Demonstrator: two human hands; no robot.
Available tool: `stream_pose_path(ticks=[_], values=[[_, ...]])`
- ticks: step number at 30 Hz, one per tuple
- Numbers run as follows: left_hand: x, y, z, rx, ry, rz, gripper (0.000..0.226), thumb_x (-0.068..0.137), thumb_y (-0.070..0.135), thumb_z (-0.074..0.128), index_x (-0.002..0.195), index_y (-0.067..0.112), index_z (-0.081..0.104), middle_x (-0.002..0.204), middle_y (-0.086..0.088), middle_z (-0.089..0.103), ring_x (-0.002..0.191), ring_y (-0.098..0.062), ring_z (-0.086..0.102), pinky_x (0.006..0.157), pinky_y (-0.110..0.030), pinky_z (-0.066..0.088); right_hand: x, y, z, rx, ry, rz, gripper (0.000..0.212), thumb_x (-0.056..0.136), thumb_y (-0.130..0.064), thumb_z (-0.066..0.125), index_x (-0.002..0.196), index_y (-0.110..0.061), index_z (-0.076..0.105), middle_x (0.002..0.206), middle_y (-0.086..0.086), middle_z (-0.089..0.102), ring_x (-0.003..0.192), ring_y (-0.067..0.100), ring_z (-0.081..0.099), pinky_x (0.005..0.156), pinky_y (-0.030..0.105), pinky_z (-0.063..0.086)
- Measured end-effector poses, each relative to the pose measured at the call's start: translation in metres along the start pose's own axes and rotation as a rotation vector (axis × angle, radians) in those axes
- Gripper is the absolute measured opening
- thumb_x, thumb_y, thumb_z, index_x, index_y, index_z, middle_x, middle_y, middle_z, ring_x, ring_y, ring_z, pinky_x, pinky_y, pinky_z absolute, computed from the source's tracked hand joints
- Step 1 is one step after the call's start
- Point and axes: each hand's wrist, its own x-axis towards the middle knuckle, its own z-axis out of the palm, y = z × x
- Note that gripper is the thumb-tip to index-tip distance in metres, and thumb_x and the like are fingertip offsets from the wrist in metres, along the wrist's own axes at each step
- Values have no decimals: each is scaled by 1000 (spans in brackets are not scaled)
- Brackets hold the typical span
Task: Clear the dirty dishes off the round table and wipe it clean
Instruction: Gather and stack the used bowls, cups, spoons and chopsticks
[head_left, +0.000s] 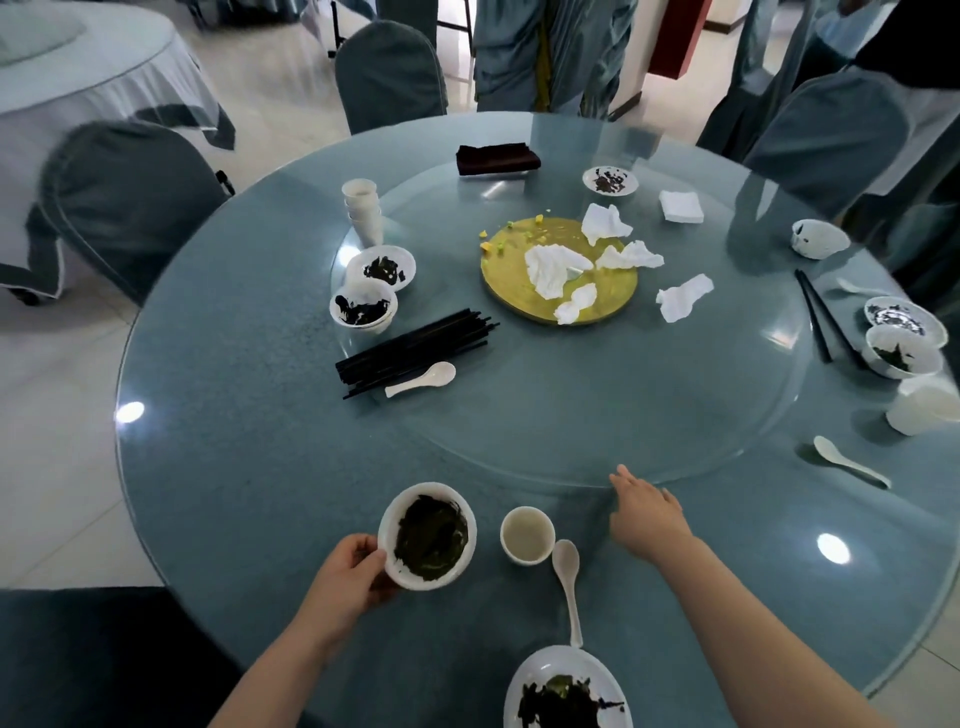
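Now the left hand curls its fingers around a dirty bowl at the near edge of the round table. Nearby, the right hand lies flat, fingers straight, on the glass turntable. Tipping that bowl could spill dark food.

Plate at bottom centre: lower part cut off by the frame edge. White cup at the right edge: partly out of frame. Left hand: fingers hidden behind and beneath the bowl. Chairs at upper left: blurred. Dark leftovers in the far small bowls: too small to identify.
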Motion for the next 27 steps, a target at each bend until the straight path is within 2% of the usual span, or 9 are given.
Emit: stream_pose_path(ticks=[2,4,6,8,11,13,17,22,27], values=[[-3,7,6,-23,-11,17,15,97,6,51,111,9,55,106,-17,67,94,-31,67,81,-43,57,-1,-2,-15,15,-4,66,50,92,-18,40,142,-12,39,157,5,30,138,25,38,114,40,27],[-7,14,11,-48,-23,36,19,97,5,52,114,13,56,107,-14,68,98,-33,67,79,-41,57,-9,-12,-26,161,74,46,38,93,-19,42,130,-12,50,141,9,50,125,28,50,104,37,38],[-11,20,16,-71,-43,54,23,95,5,54,116,15,57,108,-11,69,99,-32,68,79,-39,59,-27,-32,-32,420,148,-83,31,97,-23,48,125,-15,58,126,4,62,113,22,58,96,30,44],[-15,26,20,-85,-66,69,25,95,5,54,117,16,58,109,-10,69,99,-30,68,80,-40,59,-54,-56,-34,629,89,-225,24,96,-32,55,115,-20,65,107,-5,69,99,13,63,90,27,47],[-20,35,28,-83,-107,92,26,95,6,55,117,18,58,108,-8,70,97,-27,69,83,-43,59,-83,-80,-28,735,-51,-334,28,89,-44,64,112,-29,60,96,-11,69,90,6,64,82,24,51],[-22,40,32,-85,-121,104,26,95,5,55,116,18,59,107,-7,71,94,-26,70,83,-42,59,-89,-85,-23,768,-24,-317,23,88,-40,66,108,-31,56,90,-7,70,83,8,65,75,24,52],[-25,40,35,-73,-180,90,31,93,1,55,119,17,59,109,-8,70,96,-26,69,84,-41,58,-94,-83,-21,952,-2,-236,8,90,-26,64,94,-20,60,78,1,73,68,12,66,77,39,58],[-26,39,41,-33,-219,118,33,91,-1,60,118,18,59,111,-8,70,95,-24,70,85,-40,58,-104,-85,-22,927,31,-206,27,99,-28,49,79,-12,58,66,1,70,55,10,60,61,29,53],[-31,43,48,58,-231,188,31,87,6,67,113,22,58,116,1,63,92,-20,71,79,-32,59,-102,-80,-12,899,121,-122,37,97,-30,45,71,-5,53,58,0,64,51,11,54,64,40,54]])
